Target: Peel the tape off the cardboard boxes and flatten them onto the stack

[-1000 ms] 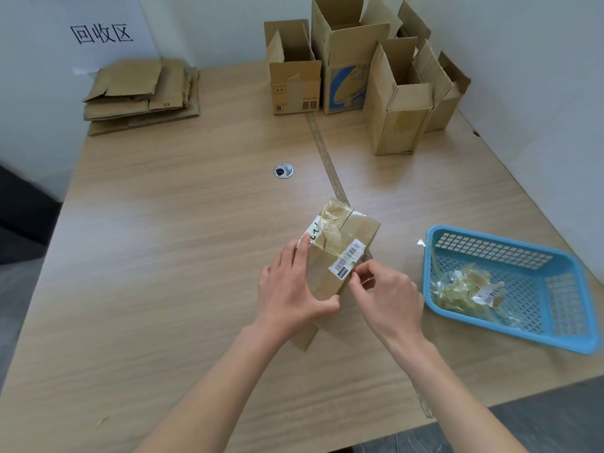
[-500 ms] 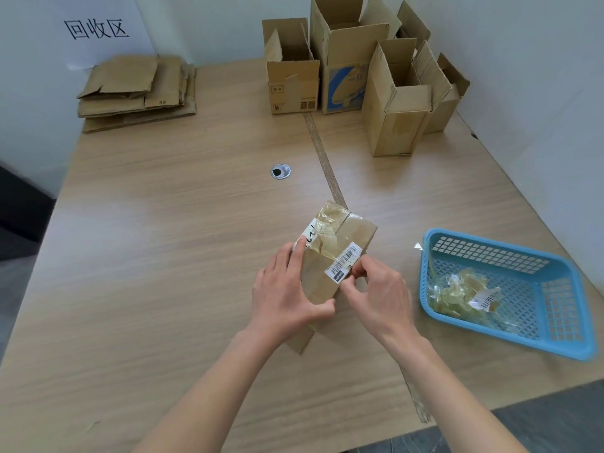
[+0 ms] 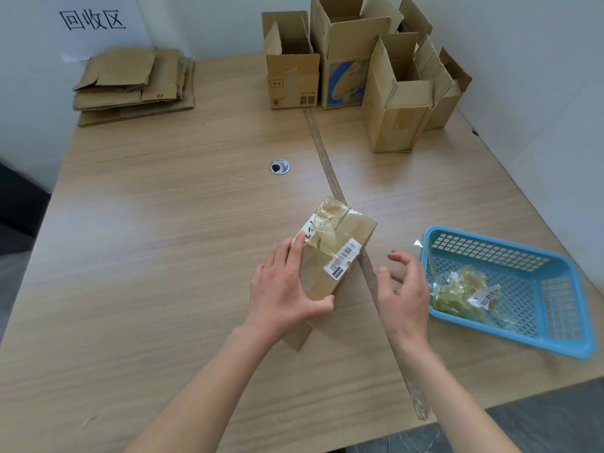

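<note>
Cardboard box [image 3: 330,256] taped, left hand [image 3: 284,289] gripping it — right hand [image 3: 403,289] released, beside blue basket [image 3: 555,305]

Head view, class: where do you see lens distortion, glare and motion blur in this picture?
Head view: the table edge and the open boxes lean outward, wide-angle bending; tape on the held box shows shiny glare; the right hand has slightly smeared fingertips; the left hand is sharp.
</note>
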The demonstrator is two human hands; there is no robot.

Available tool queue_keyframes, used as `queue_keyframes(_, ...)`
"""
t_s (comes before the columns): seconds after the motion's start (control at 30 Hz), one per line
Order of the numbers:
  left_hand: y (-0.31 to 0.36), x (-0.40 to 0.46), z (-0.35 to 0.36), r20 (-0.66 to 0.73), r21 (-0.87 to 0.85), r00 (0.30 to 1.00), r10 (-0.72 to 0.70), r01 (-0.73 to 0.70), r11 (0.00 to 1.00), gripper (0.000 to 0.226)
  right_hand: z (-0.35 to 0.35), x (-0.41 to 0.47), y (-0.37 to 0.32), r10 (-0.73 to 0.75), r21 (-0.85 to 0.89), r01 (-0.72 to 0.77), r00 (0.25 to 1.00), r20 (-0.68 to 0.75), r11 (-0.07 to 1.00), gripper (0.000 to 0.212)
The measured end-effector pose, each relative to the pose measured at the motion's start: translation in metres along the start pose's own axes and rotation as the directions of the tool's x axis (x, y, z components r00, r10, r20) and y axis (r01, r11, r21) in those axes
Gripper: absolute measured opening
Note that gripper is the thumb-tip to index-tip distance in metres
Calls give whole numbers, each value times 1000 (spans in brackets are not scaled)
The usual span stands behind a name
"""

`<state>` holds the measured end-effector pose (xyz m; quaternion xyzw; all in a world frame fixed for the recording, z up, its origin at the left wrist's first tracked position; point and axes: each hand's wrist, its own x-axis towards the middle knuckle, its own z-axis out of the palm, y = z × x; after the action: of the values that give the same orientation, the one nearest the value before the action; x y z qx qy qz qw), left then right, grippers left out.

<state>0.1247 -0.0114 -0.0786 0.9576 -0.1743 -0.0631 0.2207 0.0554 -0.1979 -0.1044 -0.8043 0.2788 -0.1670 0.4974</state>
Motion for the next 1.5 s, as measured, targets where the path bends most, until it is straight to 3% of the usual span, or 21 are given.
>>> queue_keyframes(0.03, 0, 0, 0, 0, 1, 1000, -1, 1, 1000, 121, -1, 1, 1, 4, 12, -5, 999, 46, 1000, 24)
queue_keyframes(0.1, -1, 0, 1, 1, 5, 1000, -11, 11, 1000, 122, -1, 0, 1, -137, -52, 148, 973, 184, 988, 25)
queue_keyframes(0.17, 0, 0, 1, 2, 9, 1000, -23, 23, 1000, 122, 3, -4, 0, -240, -143, 277, 942, 233, 950, 28)
queue_keyframes(0.3, 2, -1, 0, 1, 13, 1000, -22, 22, 1000, 122, 7, -6, -3, -327, -283, 338, 941, 87, 898, 21)
queue_keyframes(0.4, 3, 0, 0, -1, 21, 1000, -22, 22, 1000, 121, 16, -8, -3, -337, -285, 327, 941, 14, 901, 12)
queue_keyframes(0.53, 3, 1, 0, 3, 22, 1000, -28, 28, 999, 123, 27, -9, -1, -345, -266, 328, 938, -19, 907, 6)
queue_keyframes(0.67, 2, 1, -1, 22, 17, 1000, -11, 11, 1000, 125, 29, -1, 0, -386, -315, 364, 923, -7, 877, 15)
queue_keyframes(0.77, 1, 2, -3, 42, 13, 999, 1, -2, 1000, 125, 17, 12, -1, -538, -385, 499, 843, 6, 777, 17)
queue_keyframes(0.83, -1, 2, -5, 56, 18, 998, 24, -25, 1000, 125, 4, 21, -1, -644, -458, 584, 765, 33, 670, 7)
queue_keyframes(0.97, -5, 6, -6, 99, 50, 991, 91, -97, 994, 125, -10, 29, -5, -741, -466, 675, 669, 61, 572, 15)
queue_keyframes(1.03, -6, 6, -8, 116, 52, 986, 120, -126, 991, 125, -17, 39, -21, -733, -438, 664, 680, 18, 605, 10)
queue_keyframes(1.13, -10, 7, -9, 150, 41, 975, 161, -169, 985, 126, -41, 80, -61, -625, -383, 537, 766, -153, 752, 1)
queue_keyframes(1.23, -12, 7, -9, 150, 37, 975, 163, -171, 985, 126, -55, 105, -88, -548, -193, 541, 836, 20, 818, 24)
queue_keyframes(1.33, -11, 7, -10, 153, 26, 976, 157, -162, 986, 126, -58, 88, -74, -447, -153, 541, 798, 405, 827, 58)
queue_keyframes(1.4, -9, 8, -11, 145, 6, 977, 157, -160, 987, 126, -59, 73, -49, -351, -217, 551, 740, 574, 806, 54)
queue_keyframes(1.5, -9, 9, -12, 163, 10, 976, 145, -149, 989, 126, -55, 61, -22, -323, -201, 526, 736, 595, 826, 19)
